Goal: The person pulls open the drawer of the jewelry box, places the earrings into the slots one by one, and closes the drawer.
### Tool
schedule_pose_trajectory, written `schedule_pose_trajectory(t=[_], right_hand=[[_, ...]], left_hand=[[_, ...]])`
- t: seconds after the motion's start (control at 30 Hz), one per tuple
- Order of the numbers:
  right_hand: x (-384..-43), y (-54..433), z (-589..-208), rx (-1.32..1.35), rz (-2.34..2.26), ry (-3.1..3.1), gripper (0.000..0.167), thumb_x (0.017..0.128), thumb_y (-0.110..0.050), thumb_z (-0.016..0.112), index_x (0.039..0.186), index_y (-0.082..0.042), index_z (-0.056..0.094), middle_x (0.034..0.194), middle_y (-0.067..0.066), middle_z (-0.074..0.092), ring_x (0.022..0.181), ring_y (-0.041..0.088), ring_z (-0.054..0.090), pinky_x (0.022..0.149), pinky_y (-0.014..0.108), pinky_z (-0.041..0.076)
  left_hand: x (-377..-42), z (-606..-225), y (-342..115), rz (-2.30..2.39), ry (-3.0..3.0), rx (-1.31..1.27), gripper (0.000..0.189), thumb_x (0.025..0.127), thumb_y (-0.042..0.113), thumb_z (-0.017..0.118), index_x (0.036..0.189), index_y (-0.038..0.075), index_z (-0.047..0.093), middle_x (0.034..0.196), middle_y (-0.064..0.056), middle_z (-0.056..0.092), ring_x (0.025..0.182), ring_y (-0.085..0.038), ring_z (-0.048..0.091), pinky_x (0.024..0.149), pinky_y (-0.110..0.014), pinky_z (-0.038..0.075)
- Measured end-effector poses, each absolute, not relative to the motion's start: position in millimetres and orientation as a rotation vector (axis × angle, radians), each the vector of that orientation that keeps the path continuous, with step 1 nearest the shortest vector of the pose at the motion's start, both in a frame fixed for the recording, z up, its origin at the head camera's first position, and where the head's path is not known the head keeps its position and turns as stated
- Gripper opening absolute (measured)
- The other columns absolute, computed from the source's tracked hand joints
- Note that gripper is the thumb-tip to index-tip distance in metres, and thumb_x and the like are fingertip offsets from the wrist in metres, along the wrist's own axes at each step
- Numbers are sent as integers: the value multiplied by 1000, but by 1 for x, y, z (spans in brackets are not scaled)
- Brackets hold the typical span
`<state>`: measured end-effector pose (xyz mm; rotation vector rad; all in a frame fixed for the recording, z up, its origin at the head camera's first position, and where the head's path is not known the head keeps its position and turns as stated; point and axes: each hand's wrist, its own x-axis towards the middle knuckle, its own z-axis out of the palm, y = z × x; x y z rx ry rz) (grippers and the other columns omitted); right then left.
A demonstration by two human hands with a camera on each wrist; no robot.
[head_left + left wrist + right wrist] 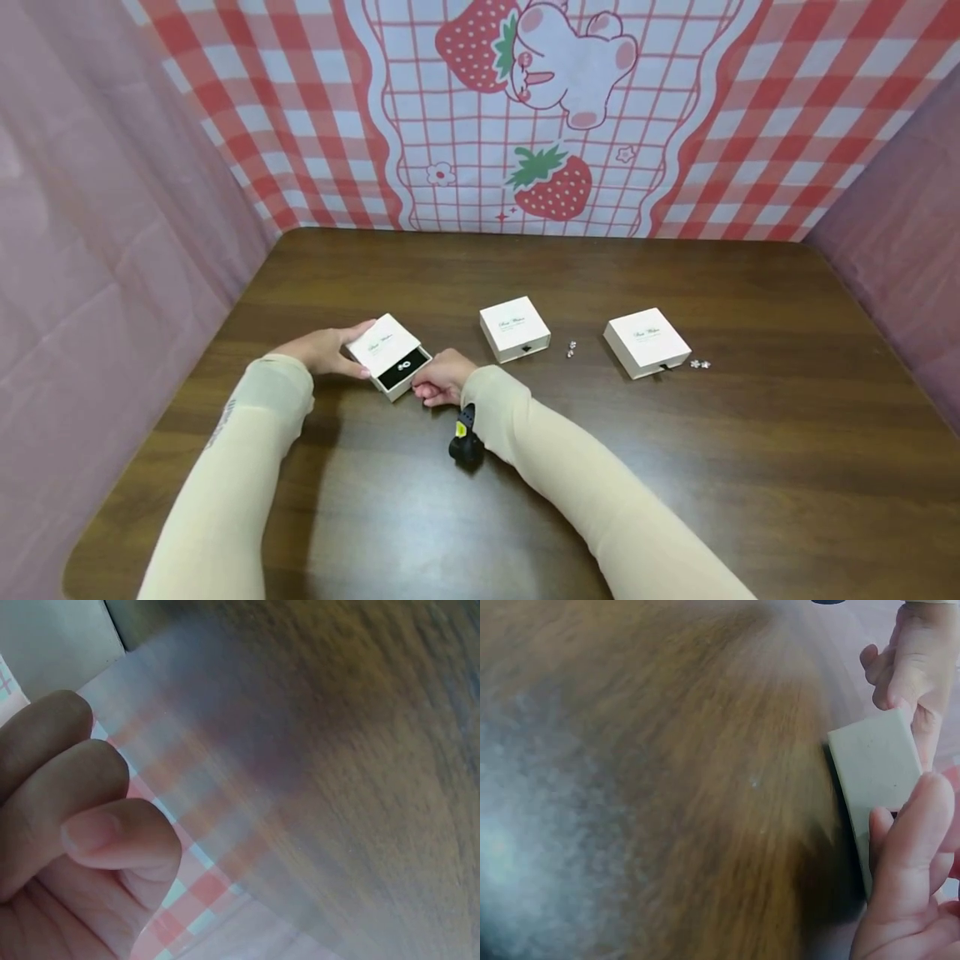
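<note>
A small white gift box [384, 340] with lettering on its lid sits tilted to my view at the left of the table, its drawer [401, 392] partly pulled out. Inside, on black lining, lies a pair of small silvery earring-like pieces [405, 365]. My left hand [322, 348] grips the box sleeve from the left, thumb at the near side and fingers at the far side. With curled fingers, my right hand [447, 375] pinches the drawer's front. In the right wrist view, its thumb [922, 832] lies against the pale box side [874, 757].
Two similar white boxes stand closed, a middle one [515, 328] and a right one [647, 342], each with a dark tab. Small silvery pieces lie beside them, one pair [572, 349] by the middle box and another [701, 364] by the right box. A checked cloth [315, 125] hangs behind the table.
</note>
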<state>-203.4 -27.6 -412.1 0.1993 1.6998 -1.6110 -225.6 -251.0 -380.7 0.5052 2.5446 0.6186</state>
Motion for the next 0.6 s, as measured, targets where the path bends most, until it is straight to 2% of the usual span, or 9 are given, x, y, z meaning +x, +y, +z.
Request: schedule_pose_trajectory(t=[0.6], right_hand=[[-208,-54,-411,303,-1712,1789,26,82,11,53,61,-3,49,42,-1,44,32,4,40,36,18,43]], left_hand=[[-227,-377,-250,561,2521,442,93,83,35,75,152,7,19,141,-30,40,127,-42,42,106,-51,30]])
